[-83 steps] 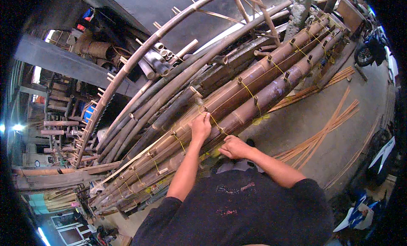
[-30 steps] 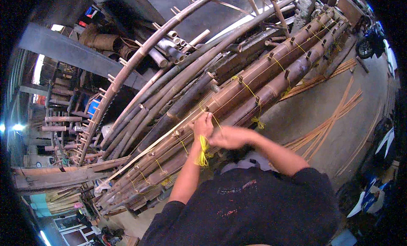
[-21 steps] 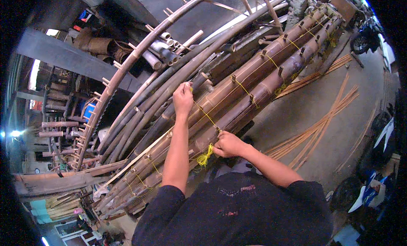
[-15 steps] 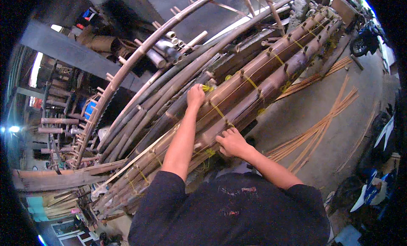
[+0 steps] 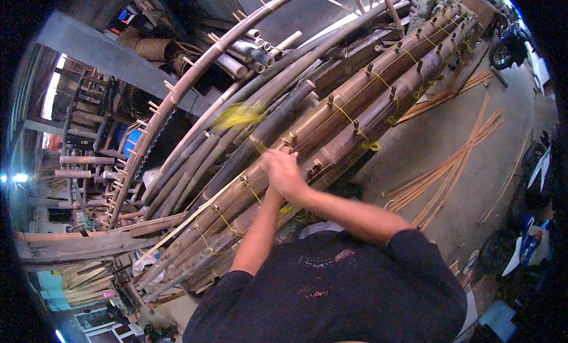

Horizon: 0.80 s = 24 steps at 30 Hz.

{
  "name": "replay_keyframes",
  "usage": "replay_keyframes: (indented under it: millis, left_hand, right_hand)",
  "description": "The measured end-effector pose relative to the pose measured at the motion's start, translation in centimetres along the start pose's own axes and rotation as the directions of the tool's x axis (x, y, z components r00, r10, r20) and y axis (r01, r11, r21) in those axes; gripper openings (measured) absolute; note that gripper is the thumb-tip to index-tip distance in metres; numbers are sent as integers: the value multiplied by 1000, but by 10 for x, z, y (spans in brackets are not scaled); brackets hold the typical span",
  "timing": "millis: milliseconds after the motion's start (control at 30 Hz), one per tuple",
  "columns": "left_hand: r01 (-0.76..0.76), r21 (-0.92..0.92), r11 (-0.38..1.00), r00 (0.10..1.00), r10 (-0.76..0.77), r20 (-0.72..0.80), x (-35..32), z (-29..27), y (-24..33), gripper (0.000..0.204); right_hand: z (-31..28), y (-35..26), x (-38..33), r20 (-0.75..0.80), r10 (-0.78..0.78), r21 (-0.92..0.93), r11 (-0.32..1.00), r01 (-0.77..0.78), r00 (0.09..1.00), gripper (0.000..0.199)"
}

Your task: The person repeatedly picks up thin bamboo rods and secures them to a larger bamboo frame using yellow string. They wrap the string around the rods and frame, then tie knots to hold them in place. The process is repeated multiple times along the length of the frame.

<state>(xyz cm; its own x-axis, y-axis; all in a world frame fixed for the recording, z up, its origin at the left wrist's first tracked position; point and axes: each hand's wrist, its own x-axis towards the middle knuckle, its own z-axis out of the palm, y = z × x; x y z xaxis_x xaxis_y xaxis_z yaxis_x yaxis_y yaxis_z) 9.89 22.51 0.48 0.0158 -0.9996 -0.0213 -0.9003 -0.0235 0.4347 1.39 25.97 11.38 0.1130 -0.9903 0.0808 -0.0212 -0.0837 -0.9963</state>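
A long bundle of thick brown bamboo poles (image 5: 361, 100) lies slanting in front of me, bound at intervals with yellow cord (image 5: 371, 145) and small wooden pegs. My right hand (image 5: 285, 172) rests blurred on the poles, its back toward me. It lies over my left hand (image 5: 273, 192), which is almost wholly hidden; only the left forearm shows below it. A loose yellow cord end (image 5: 238, 113) is a blur in the air, up and to the left of my hands. Which hand holds it does not show.
Darker curved bamboo poles (image 5: 195, 89) with pegs arch beyond the bundle, with grey pipe ends (image 5: 248, 47) behind. Thin bamboo strips (image 5: 455, 159) lie on the concrete floor to the right. A wooden plank (image 5: 77, 242) and stacked poles are at the left.
My left hand has come back down from the upper poles and now sits under my right hand. The yellow cord end has swung up to the left.
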Motion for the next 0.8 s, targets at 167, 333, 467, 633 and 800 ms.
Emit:
replay_keyframes:
  millis: [167, 333, 467, 633, 800]
  left_hand:
    - [-29, -204, 979, 992, 3, -126, 0, -1, -4, 33]
    - [144, -232, 962, 989, -146, 8, 0, 0, -1, 30]
    - [136, -261, 956, 980, -169, -106, -9, -12, 20, 33]
    - [-80, -479, 874, 977, -27, -212, 14, -48, 47, 28]
    - [-25, -357, 934, 925, -114, -363, 110, -53, 10, 28]
  right_hand:
    - [-20, 40, 106, 512, -19, -799, 356, 485, 859, 53]
    - [-52, 20, 124, 585, 119, -57, 993, -106, 803, 48]
    - [-115, 20, 3, 878, 104, -255, 927, 274, 467, 42]
    - [-98, 95, -38, 670, 54, -316, 923, 219, 740, 43]
    - [-104, 103, -47, 683, -153, -434, 701, 565, 714, 36]
